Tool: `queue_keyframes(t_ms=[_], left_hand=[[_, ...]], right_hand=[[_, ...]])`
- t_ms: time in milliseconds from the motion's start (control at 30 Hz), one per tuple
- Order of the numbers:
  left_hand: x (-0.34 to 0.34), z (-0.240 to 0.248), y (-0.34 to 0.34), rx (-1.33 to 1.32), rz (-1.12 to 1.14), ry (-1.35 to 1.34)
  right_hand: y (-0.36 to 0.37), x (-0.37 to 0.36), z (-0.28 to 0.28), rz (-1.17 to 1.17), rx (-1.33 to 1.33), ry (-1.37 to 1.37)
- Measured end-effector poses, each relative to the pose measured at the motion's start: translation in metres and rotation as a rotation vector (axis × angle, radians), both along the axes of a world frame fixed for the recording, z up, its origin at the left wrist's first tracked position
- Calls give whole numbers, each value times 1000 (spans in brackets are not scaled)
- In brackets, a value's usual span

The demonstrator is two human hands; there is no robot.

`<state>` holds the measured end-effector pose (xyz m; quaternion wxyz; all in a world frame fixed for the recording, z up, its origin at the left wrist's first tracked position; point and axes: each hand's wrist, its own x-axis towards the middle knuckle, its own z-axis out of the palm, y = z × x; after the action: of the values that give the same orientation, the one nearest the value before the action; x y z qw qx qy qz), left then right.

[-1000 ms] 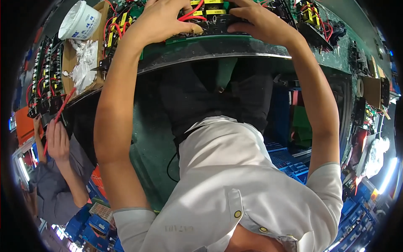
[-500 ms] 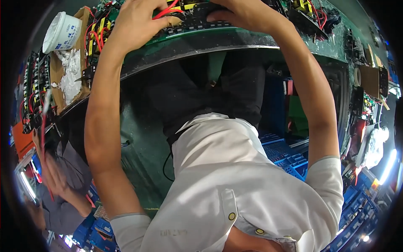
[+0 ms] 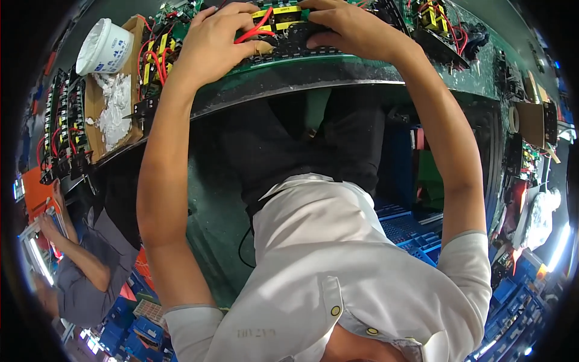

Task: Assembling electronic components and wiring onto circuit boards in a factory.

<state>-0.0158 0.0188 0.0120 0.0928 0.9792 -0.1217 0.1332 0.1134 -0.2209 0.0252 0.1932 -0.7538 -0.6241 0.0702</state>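
At the top of the view lies a circuit board (image 3: pixel 291 46) with yellow-wrapped transformers, red wires and a black edge strip, near the bench's front edge. My left hand (image 3: pixel 216 47) is closed on its left part, fingers curled over the far side and thumb along the near edge, beside the red wires (image 3: pixel 258 30). My right hand (image 3: pixel 356 31) holds the board's right part, with its thumb at the near side and its fingers over the top. Some fingertips are hidden by the parts and the picture's upper edge.
Left of my arm, a white tub (image 3: pixel 105 47) stands by a cardboard box (image 3: pixel 95 120) holding white paste. More boards lie at the left (image 3: pixel 63 123) and right (image 3: pixel 435 21) of the bench (image 3: pixel 386 73). Farther left sits another person (image 3: pixel 90 271). Blue crates (image 3: pixel 410 232) are below the bench.
The view has shifted, showing more of the board between my hands. Both hands stay on it. At the left, the other person's hands have moved away from me toward an orange object.
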Motion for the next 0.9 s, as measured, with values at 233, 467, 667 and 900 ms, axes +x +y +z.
queue_keyframes(t_ms=[233, 467, 667, 900], left_hand=[[7, 4, 5, -67, -21, 12], [0, 27, -3, -200, 29, 152], [-11, 66, -19, -417, 286, -127], [18, 26, -84, -168, 178, 110]], right_hand=[[3, 2, -2, 37, 84, -161], [-5, 7, -12, 4, 123, -78], [-26, 70, 86, -146, 101, 165], [43, 151, 13, 42, -120, 407]])
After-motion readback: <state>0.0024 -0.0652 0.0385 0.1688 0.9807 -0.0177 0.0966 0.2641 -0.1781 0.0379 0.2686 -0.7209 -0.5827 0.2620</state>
